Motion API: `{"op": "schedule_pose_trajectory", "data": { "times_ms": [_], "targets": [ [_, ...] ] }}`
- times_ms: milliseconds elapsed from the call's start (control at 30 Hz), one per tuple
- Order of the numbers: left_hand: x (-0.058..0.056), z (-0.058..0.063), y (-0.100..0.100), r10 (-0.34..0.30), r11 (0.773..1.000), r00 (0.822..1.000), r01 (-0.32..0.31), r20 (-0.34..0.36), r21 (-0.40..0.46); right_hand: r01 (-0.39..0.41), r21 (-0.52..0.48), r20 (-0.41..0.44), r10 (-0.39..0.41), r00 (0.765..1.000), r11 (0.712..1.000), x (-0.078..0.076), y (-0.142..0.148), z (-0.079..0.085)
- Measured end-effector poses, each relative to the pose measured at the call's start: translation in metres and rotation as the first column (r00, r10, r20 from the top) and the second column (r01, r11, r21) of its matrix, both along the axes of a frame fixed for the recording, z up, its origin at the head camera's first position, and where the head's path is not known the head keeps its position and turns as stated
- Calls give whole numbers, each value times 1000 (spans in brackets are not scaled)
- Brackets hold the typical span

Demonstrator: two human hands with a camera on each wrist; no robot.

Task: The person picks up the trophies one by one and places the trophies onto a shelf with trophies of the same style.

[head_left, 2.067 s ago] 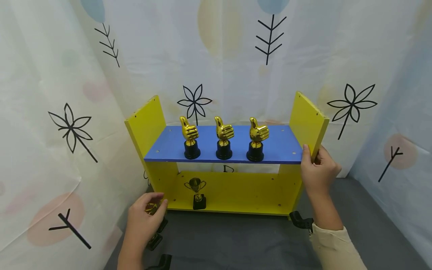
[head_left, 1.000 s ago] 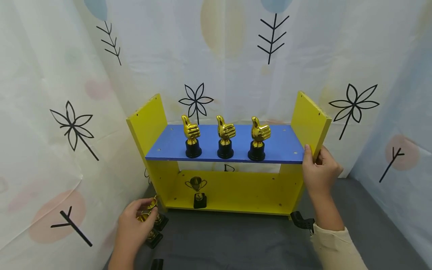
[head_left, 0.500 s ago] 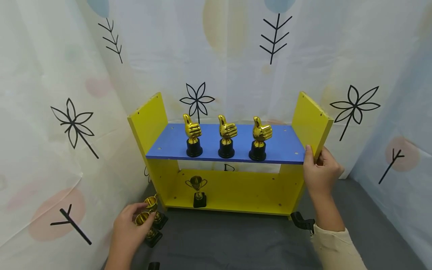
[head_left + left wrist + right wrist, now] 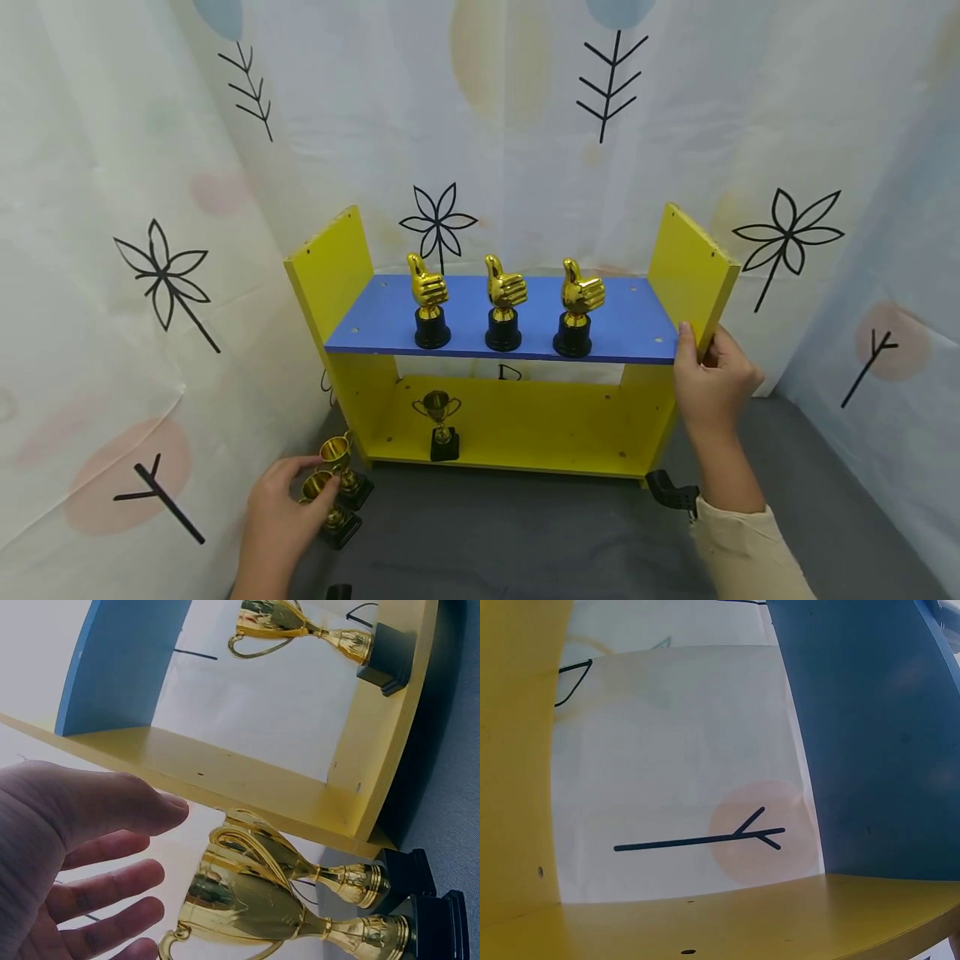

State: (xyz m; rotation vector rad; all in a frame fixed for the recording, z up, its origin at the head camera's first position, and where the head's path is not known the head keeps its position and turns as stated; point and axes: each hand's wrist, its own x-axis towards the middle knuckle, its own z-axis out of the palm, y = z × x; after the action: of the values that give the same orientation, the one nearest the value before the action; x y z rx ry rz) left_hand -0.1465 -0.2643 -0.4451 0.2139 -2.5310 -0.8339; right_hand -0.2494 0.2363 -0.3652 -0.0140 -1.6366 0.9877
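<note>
My left hand is at the near cup trophy, thumb and fingers apart on either side of its golden bowl. In the left wrist view a gap shows between those fingers and the cup trophy. Just behind it stands a second cup trophy on a black base, beside the shelf's left end. My right hand grips the right side panel of the yellow and blue shelf, thumb in front, other fingers behind. The right wrist view shows only shelf boards, no hand.
Three golden thumbs-up trophies stand in a row on the blue board. A two-handled cup trophy stands on the lower yellow board, left of middle. Patterned white cloth hangs behind; grey cloth lies in front.
My left hand has moved left and down from the shelf's lower left corner, uncovering the two cup trophies. It has barely moved in the last half second. My right hand keeps its grip.
</note>
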Motion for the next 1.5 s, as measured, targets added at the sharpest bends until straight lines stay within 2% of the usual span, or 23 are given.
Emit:
{"op": "schedule_pose_trajectory", "data": {
  "times_ms": [367,733,1100,1267,1500],
  "targets": [
    [-1,-8,-7,23,1000,996,-24,86,17,0,-10,8,0,1000,1000,0,0,-1],
    [-4,-12,-8,22,999,977,-29,214,26,-10,-6,15,10,1000,1000,0,0,0],
    [-4,-19,-8,13,1000,982,-18,187,22,-6,-6,0,6,1000,1000,0,2,-1],
    [-3,-22,-5,23,999,987,-28,159,30,0,-9,-6,0,1000,1000,1,2,-1],
    [-3,-25,-4,41,998,986,-49,161,44,-19,-8,-1,19,1000,1000,2,2,-1]
  ]
}}
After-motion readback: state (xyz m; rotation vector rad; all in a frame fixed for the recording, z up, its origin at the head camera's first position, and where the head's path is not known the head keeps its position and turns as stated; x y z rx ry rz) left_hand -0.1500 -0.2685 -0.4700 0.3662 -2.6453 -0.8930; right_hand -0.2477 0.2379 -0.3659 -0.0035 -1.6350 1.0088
